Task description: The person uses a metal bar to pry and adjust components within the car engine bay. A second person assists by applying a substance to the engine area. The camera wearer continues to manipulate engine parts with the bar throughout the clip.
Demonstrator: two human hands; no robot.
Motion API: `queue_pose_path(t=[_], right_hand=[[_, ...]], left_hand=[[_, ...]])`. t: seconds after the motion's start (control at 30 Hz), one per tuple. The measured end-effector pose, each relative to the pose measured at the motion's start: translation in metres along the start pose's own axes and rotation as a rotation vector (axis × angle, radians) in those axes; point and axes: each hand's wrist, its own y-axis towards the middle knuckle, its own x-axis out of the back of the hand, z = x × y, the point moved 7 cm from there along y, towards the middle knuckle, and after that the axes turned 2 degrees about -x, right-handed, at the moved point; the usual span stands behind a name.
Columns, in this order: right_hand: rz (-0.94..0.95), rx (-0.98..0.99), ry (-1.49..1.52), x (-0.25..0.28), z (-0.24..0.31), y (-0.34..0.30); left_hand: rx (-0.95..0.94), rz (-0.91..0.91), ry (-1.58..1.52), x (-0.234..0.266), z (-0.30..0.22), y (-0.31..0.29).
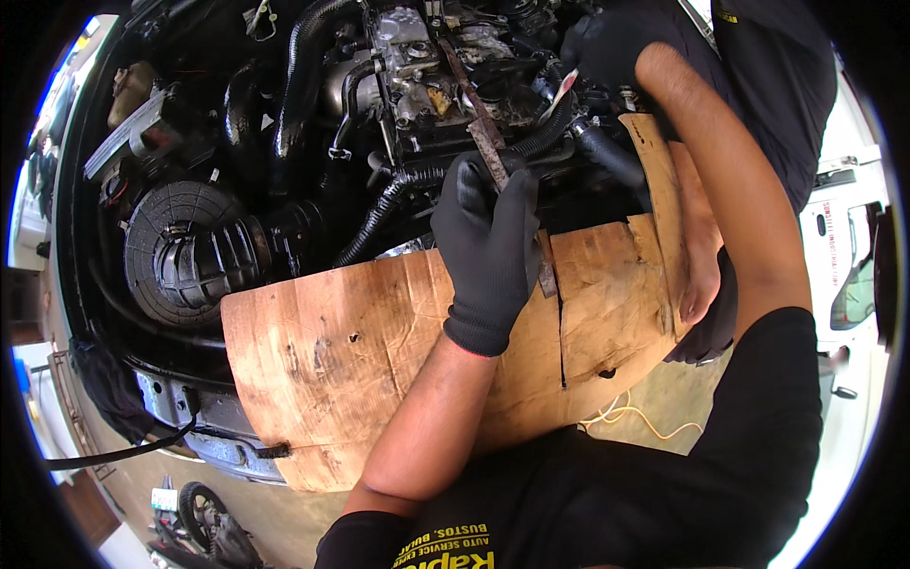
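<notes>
My left hand, in a black knit glove, is closed around a long rusty flat metal bar. The bar slants from the engine's top past my fingers, and its lower end shows over the cardboard beside my wrist. My right hand, also gloved in black, is at the right side of the engine bay with its fingers curled. What those fingers hold, if anything, is lost against dark parts. Just left of it is a small red-and-white piece. Under the bar lies the exposed, dirty engine top.
A cardboard sheet covers the car's front edge. Black corrugated hoses and a round black air-filter housing fill the left side. At the right stands another person in dark clothes. A yellow cord lies on the floor.
</notes>
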Motion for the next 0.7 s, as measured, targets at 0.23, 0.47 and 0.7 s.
queue_pose_path(t=[0.23,0.47,0.7], right_hand=[[-0.014,0.027,-0.196,0.015,0.011,0.024],[0.003,0.160,-0.168,-0.016,0.009,0.039],[0.194,-0.036,-0.277,0.070,-0.004,0.006]], left_hand=[[0.003,0.016,0.127,0.003,-0.001,-0.002],[0.028,0.038,0.144,-0.001,-0.002,-0.005],[0.008,0.021,0.069,0.000,-0.004,-0.002]])
